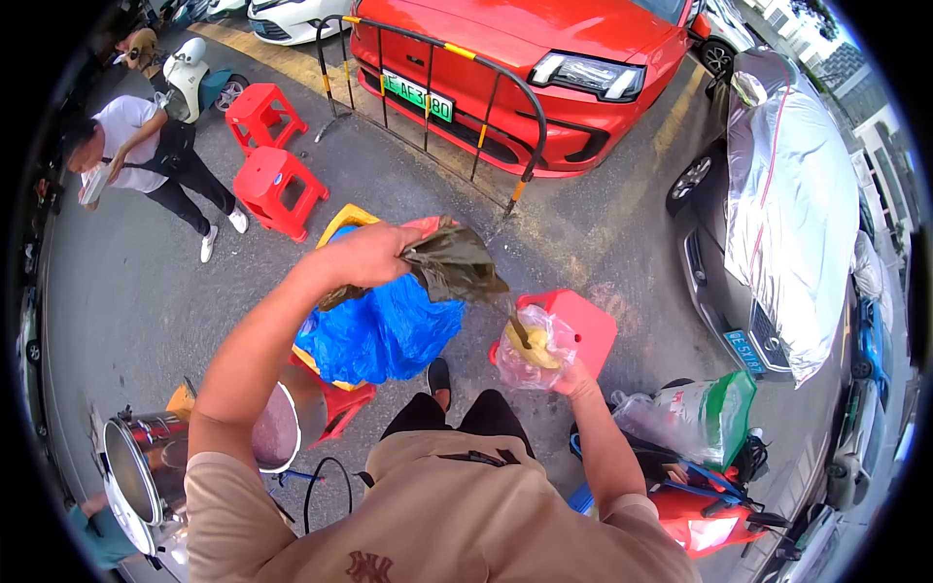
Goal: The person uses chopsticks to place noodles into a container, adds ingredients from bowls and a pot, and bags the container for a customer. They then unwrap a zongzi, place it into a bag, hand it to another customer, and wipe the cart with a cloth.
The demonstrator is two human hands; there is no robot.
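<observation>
My left hand [371, 255] is closed on a dark olive-green leaf wrapper [457, 264], held up over a blue plastic bag [384, 335] that lines a yellow container [348, 220]. A narrow end of the leaf hangs down to the right and reaches the mouth of a clear plastic bag [510, 369]. Soft yellow food [535, 340] sits inside that bag. My right hand [575, 377] grips the clear bag at its lower right side, above a red stool [595, 325]. Some of the right fingers are hidden by the bag.
Two more red stools [282, 189] stand ahead left, near a person [136, 146] in a white shirt. A striped metal barrier [476, 56] fronts a red car [544, 29]. Steel pots [136, 466] are at lower left. A bag-laden cart [700, 486] stands at right.
</observation>
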